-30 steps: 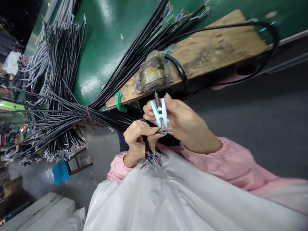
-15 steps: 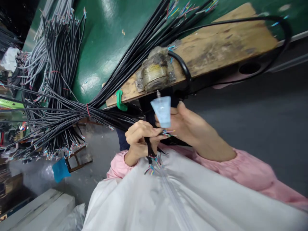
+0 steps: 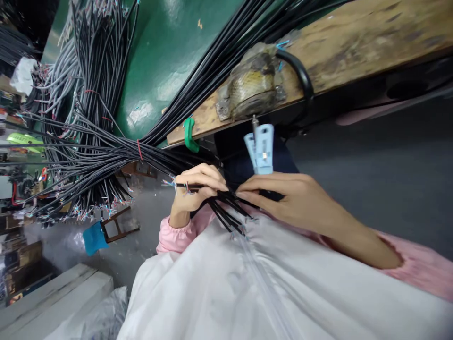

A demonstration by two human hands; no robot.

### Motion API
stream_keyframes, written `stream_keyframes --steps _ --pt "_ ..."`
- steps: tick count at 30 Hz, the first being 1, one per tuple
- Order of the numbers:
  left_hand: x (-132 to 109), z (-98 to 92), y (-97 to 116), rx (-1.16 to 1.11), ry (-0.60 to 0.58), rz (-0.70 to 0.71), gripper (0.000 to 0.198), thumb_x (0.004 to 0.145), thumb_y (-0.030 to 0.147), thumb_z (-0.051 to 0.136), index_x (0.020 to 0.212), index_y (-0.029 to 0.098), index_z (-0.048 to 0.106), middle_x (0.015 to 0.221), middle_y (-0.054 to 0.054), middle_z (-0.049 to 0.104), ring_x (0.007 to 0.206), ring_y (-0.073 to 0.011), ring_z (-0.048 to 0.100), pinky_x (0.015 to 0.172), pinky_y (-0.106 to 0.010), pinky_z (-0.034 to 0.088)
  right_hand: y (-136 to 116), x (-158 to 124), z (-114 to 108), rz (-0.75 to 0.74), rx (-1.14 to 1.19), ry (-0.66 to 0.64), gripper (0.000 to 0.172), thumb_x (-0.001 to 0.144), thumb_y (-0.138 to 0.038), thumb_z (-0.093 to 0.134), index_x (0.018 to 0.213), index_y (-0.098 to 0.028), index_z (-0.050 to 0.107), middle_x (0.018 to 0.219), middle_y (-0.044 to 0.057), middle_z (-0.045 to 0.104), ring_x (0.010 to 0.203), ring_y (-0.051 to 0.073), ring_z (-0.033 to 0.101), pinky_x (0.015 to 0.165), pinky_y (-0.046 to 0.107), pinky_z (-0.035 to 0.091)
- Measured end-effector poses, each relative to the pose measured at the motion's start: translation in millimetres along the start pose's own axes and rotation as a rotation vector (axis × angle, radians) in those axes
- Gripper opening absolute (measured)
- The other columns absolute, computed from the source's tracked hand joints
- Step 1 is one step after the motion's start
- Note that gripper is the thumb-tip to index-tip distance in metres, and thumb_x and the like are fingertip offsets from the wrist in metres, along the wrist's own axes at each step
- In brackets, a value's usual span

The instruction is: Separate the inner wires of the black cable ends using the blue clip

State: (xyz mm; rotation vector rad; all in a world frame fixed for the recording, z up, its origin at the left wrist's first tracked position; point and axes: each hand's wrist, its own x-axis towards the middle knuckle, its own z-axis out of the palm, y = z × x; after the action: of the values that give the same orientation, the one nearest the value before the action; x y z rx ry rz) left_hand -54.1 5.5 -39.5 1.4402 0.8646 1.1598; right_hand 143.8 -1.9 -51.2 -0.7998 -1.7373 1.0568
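My left hand (image 3: 196, 186) is closed on a black cable whose stripped coloured ends stick out to its left. Close to its right, my right hand (image 3: 279, 193) pinches a black cable between thumb and fingers. Several more black cable ends (image 3: 226, 217) hang below my hands over the white apron (image 3: 212, 288). Just above my right hand, a light blue clip-like piece (image 3: 264, 148) is attached to the metal shaft of a motor (image 3: 253, 87) wrapped in clear material. The motor sits on a wooden board (image 3: 339, 52).
A large bundle of black cables (image 3: 102, 158), tied with red, lies across the green table (image 3: 159, 52) at left. A green hook (image 3: 190, 134) grips the board's edge. A blue-topped stool (image 3: 95, 237) and white boxes (image 3: 71, 293) stand lower left.
The blue piece, blurred before, now shows sharply. My left hand has turned, and the stripped ends now point left. My right hand has come down onto a cable. The view has shifted.
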Motion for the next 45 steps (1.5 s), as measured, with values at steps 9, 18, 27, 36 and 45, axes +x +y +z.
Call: stream_keyframes --steps 9,18,27,36,45 --pt "-3 13.9 23 0.305 -0.067 -0.06 0.044 0.092 0.053 0.058 0.076 0.018 0.08 0.066 -0.004 0.067 0.058 -0.0095 0.056 0.056 -0.022 0.045 -43 -1 29 -0.073 -0.306 0.419 0.015 0.085 -0.021 0.075 0.095 -0.027 0.066 0.067 -0.002 0.064 0.055 0.015 0.056 0.056 0.031 0.044" --pt "6 6.6 9 0.287 -0.18 0.067 0.038 0.082 0.053 0.071 0.075 0.017 0.077 0.061 0.0 0.063 0.054 -0.0074 0.054 0.051 -0.02 0.041 -37 0 38 -0.172 -0.328 0.539 0.007 0.088 -0.02 0.068 0.089 -0.027 0.068 0.067 0.0 0.066 0.053 0.014 0.057 0.053 0.031 0.044" --pt "0 21.7 14 0.216 0.064 0.173 0.02 0.078 0.037 0.08 0.076 0.018 0.076 0.061 0.002 0.064 0.056 -0.0064 0.056 0.054 -0.019 0.042 -32 0 29 -0.014 -0.023 0.576 0.011 0.082 -0.015 0.076 0.086 -0.024 0.073 0.076 0.002 0.072 0.064 0.013 0.066 0.052 0.025 0.051" --pt "-5 25.5 12 0.28 0.099 0.204 0.014 0.076 0.031 0.083 0.078 0.018 0.077 0.061 0.002 0.066 0.055 -0.0063 0.057 0.052 -0.019 0.043 -24 -1 25 -0.099 -0.049 0.647 0.017 0.083 -0.007 0.071 0.078 -0.023 0.069 0.066 -0.001 0.066 0.059 0.012 0.06 0.053 0.026 0.049" --pt "-5 18.1 25 0.206 -0.214 0.034 0.031 0.081 0.046 0.074 0.079 0.016 0.072 0.068 0.001 0.067 0.054 -0.0046 0.055 0.053 -0.018 0.041 -16 5 -5 -0.121 0.259 0.106 0.024 0.092 -0.037 0.066 0.071 -0.026 0.065 0.06 -0.002 0.062 0.061 0.013 0.058 0.058 0.03 0.049"
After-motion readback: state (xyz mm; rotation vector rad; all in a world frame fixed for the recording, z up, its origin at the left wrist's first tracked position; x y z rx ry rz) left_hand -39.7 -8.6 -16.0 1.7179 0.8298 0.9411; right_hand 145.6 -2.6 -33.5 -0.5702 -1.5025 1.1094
